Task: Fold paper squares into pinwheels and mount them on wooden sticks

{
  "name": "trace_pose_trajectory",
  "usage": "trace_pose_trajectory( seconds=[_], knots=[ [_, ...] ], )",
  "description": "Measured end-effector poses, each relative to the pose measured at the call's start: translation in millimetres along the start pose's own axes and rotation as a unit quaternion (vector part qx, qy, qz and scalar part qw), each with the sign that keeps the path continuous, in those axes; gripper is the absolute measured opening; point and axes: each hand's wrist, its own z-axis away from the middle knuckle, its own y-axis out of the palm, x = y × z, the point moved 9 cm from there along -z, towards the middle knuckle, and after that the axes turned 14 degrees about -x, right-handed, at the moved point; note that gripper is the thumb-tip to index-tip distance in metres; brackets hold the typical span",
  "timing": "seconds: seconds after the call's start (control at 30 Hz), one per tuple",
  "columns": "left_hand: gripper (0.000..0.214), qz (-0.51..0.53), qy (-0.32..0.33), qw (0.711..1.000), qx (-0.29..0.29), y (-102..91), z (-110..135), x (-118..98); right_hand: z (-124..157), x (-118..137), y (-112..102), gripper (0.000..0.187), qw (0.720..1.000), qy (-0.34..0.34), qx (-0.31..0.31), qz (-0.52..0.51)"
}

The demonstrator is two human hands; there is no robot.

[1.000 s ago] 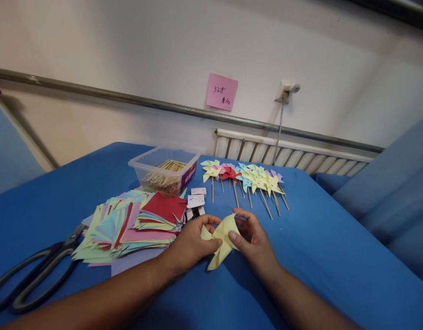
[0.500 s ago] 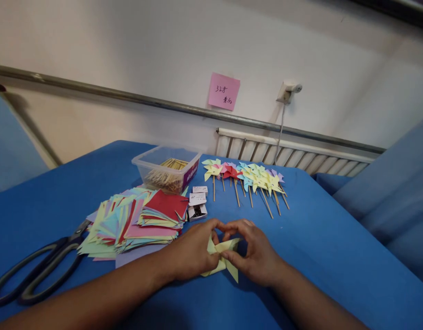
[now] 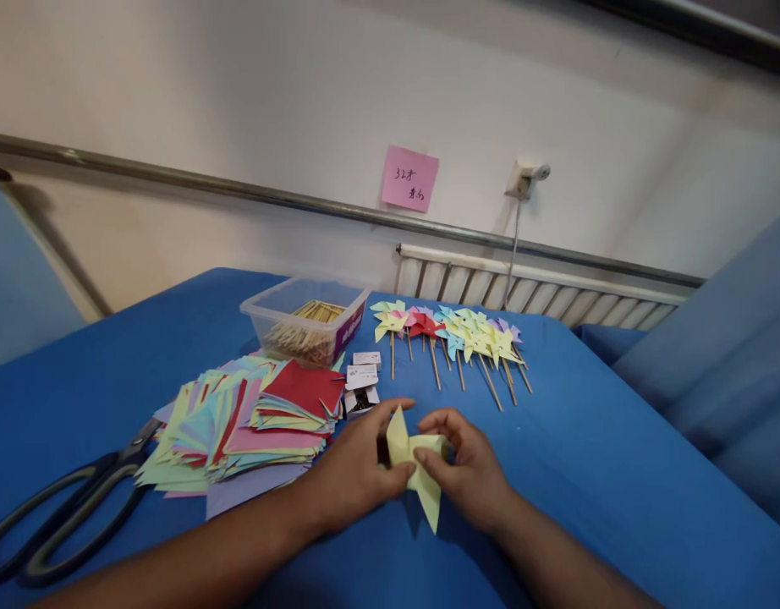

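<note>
Between my two hands is a pale yellow paper pinwheel [image 3: 420, 465], its pointed blades sticking up and down. My left hand [image 3: 361, 465] grips its left side, thumb pressed near the centre. On the other side my right hand [image 3: 469, 469] pinches the paper between thumb and fingers. No stick shows on this pinwheel. Left of my hands lies a stack of coloured paper squares [image 3: 250, 423], red on top. Small white boxes [image 3: 363, 378] stand just beyond my left hand, one open with dark bits inside.
Large scissors [image 3: 98, 499] lie at the left. A clear plastic tub [image 3: 288, 306] of wooden sticks [image 3: 310, 326] stands at the back. Finished pinwheels on sticks [image 3: 479, 334] lie to its right on the blue table [image 3: 618, 474]. Behind are a radiator [image 3: 479, 283] and wall.
The pinwheel has turned in my hands, and one blade now points upward. My left fingers have spread away from my right fingertips. The view has tilted up slightly.
</note>
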Motion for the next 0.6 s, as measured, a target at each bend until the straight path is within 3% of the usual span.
trace_pose_trajectory(
  seconds=[0.1,0.2,0.33,0.43,0.6],
  knots=[
    [0.067,0.105,-0.022,0.991,-0.086,-14.7,-11,11,-8,-23,-8,0.030,0.977,0.114,-0.070,-0.168],
    [0.065,0.186,-0.097,0.969,-0.127,-17.3,-14,32,-13,-33,-14,0.034,0.949,0.158,-0.121,-0.245],
    [0.048,0.277,-0.185,0.940,-0.071,6.7,-5,41,-13,-33,-20,0.036,0.942,0.149,-0.166,-0.250],
    [0.040,0.316,-0.173,0.933,-0.022,23.4,0,32,-8,-28,-19,0.035,0.955,0.118,-0.178,-0.204],
    [0.031,0.298,-0.185,0.934,-0.065,21.7,-1,43,-1,-21,-8,0.031,0.972,0.090,-0.151,-0.156]
  ],
)
